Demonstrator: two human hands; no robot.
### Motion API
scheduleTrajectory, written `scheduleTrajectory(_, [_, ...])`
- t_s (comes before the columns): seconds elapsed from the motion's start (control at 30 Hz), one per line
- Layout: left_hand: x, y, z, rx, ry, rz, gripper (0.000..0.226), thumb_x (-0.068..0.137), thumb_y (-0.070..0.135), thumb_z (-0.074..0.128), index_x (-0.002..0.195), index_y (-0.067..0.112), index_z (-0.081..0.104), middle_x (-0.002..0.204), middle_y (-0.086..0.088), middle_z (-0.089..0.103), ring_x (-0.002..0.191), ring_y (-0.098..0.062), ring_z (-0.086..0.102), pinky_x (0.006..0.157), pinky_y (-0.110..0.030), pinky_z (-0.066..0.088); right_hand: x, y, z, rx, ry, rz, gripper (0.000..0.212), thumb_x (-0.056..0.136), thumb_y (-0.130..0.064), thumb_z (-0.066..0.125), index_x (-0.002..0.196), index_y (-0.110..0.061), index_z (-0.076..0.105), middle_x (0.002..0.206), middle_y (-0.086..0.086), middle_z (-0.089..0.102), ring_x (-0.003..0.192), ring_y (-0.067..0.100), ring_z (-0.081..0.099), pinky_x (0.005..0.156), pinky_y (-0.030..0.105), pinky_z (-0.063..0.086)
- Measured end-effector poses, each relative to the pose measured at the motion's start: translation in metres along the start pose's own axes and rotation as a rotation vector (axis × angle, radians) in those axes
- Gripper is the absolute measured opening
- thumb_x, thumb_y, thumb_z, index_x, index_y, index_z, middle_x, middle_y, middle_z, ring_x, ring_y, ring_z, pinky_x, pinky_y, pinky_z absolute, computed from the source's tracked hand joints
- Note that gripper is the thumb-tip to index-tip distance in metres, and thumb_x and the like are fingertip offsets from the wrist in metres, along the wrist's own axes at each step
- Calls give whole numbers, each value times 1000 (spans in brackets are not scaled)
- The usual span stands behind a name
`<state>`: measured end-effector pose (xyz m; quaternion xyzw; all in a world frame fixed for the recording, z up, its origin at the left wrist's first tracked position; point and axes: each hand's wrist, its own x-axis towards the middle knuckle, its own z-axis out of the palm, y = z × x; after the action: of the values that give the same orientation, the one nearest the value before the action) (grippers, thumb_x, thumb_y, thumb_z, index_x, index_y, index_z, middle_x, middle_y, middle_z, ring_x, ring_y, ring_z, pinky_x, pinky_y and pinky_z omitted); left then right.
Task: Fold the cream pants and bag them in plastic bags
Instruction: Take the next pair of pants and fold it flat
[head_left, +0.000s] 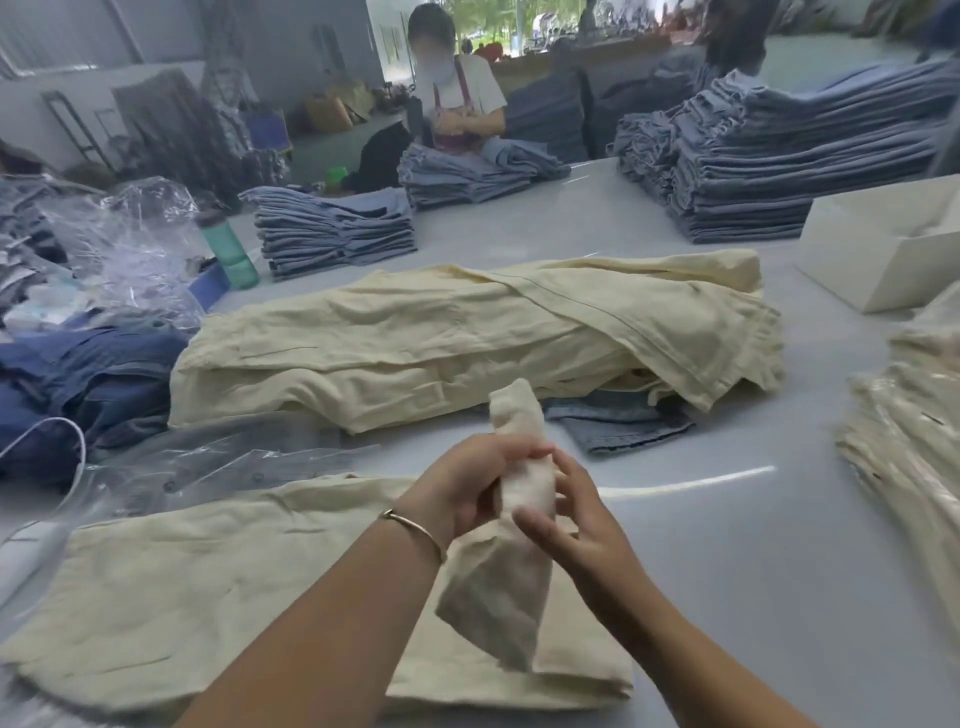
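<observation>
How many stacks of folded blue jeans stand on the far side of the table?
3 clear stacks: one beside the green bottle at, one before the seated person at, one tall at far right. More may be hidden behind.

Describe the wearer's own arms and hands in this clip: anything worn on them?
Both forearms are bare, with no sleeves in view and no gloves. The left hand has a thin metal bangle at the wrist. The right hand shows no ring, watch or band that I can make out.
</observation>
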<state>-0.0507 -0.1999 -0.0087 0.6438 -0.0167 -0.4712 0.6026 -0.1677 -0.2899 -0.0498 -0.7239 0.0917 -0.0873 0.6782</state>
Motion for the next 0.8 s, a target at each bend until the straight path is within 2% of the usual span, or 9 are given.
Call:
scheduleTrajectory(0.1, [16,17,79,23,-199,40,19,89,22,63,103,9,65,93,-8,66,89,-23,64,78,-33,53,-13,-26,-75,-142,98,-4,67,55,-41,77,113,-51,44,100,-29,64,90,-9,63,66,9,49])
scheduleTrajectory(0.17, [32,21,120,116,-404,78,24,93,25,58,113,12,62,105,-7,63,99,-22,60,89,-35,49,-18,-29,-135,-311,219,53,49,56,-17,65,98,-38,54,86,-23,66,80,-9,62,55,7,45])
scheduleTrajectory(0.23, [53,19,149,234,-481,111,25,96,27,56,117,15,60,112,-4,62,106,-21,58,94,-38,48,-18,-15,-191,-541,369,175,29,66,-6,60,87,-26,56,81,-10,66,79,-1,62,59,15,48])
scheduleTrajectory(0.3, [80,11,165,452,-262,199,17,94,26,59,108,19,63,106,-3,63,98,-18,59,86,-34,48,-18,9,-231,-810,443,383,16,85,-15,56,102,-17,55,104,5,64,99,23,60,79,32,50])
scheduleTrajectory(0.4, [119,-11,145,994,164,359,7,89,23,57,86,19,62,95,-9,66,82,-19,57,71,-28,42,-21,49,-257,-1091,385,610,48,93,-13,43,140,-13,33,134,13,49,120,30,52,96,34,45])
scheduleTrajectory(0.5, [142,-37,95,1285,404,302,17,87,28,53,99,20,63,110,-1,65,104,-21,56,86,-33,47,-20,68,-260,-1308,383,685,65,92,-14,41,150,-16,14,146,12,31,133,31,36,105,39,36])
scheduleTrajectory(0.6, [152,-56,54,1491,451,226,43,84,48,58,124,31,54,129,8,55,125,-17,44,107,-42,29,-3,83,-253,-1358,272,501,70,87,-18,48,150,-16,16,150,7,23,138,28,25,109,36,32])
scheduleTrajectory(0.67, [155,-64,33,1508,422,201,55,81,60,58,129,34,49,132,12,51,128,-15,42,111,-47,20,16,90,-248,-1297,230,367,64,88,-16,45,148,-19,22,151,3,24,137,24,26,106,34,33])
scheduleTrajectory(0.8, [157,-66,1,1459,343,249,49,77,68,60,114,35,56,114,13,59,112,-11,52,95,-30,40,63,110,-236,-1198,52,199,53,97,-26,42,148,-28,29,155,-5,25,143,13,20,116,33,16])
